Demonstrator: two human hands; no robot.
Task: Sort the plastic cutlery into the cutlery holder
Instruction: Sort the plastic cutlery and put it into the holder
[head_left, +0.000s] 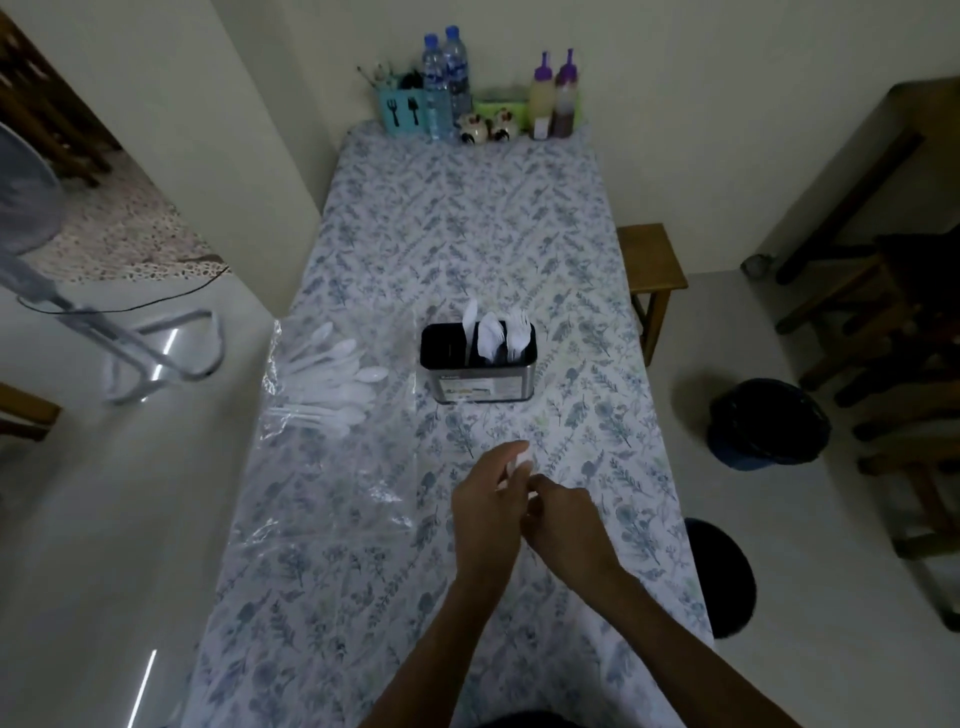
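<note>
A black and steel cutlery holder (478, 373) stands at the table's middle, with white plastic spoons and forks (500, 332) upright in its right compartments. Loose white plastic spoons (340, 371) lie on clear plastic wrap (332, 467) at the left edge. My left hand (485, 512) and my right hand (563, 525) meet in front of the holder. White plastic cutlery (521, 460) pokes out between their fingers, and both hands grip it. Which kind of piece it is stays hidden.
The table wears a floral cloth (467, 234). At its far end stand water bottles (447, 83), sauce bottles (553, 96) and a teal utensil box (404, 109). A wooden stool (652, 260), a dark bin (766, 423) and a black round seat (719, 577) sit to the right.
</note>
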